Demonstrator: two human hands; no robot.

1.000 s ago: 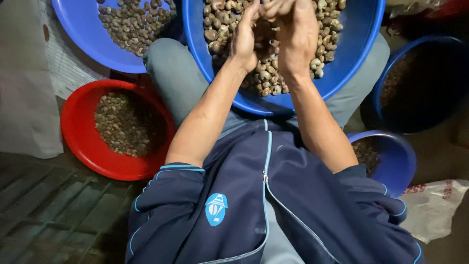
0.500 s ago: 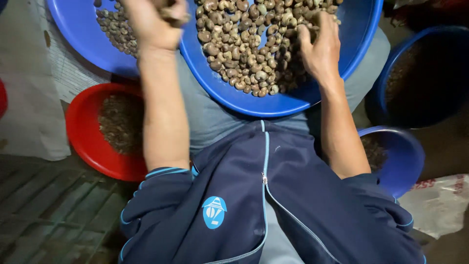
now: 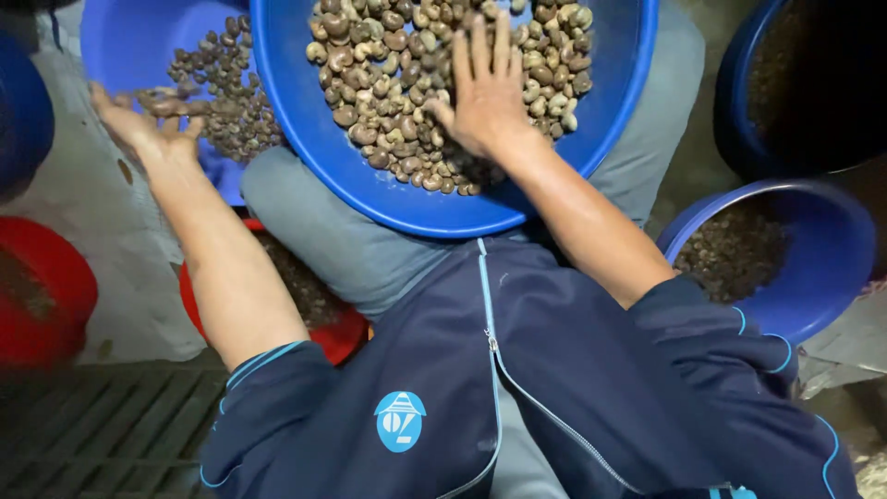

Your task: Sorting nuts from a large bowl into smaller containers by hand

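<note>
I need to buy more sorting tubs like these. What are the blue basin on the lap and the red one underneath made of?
Blue basin: apparently moulded plastic, smooth and slightly glossy, with a rolled rim. Red basin: likely the same plastic, though mostly hidden under the leg.

Big round blue plastic basin (image 3: 407,208) looked smooth, slightly glossy. Pale beige-brown nuts (image 3: 388,74) in it were matt, rough-shelled. Red round plastic tub (image 3: 37,305) was smooth with dull sheen. Navy zip jacket (image 3: 554,407) was soft matt cloth; grey trousers (image 3: 342,240) were plain matt fabric.
</note>
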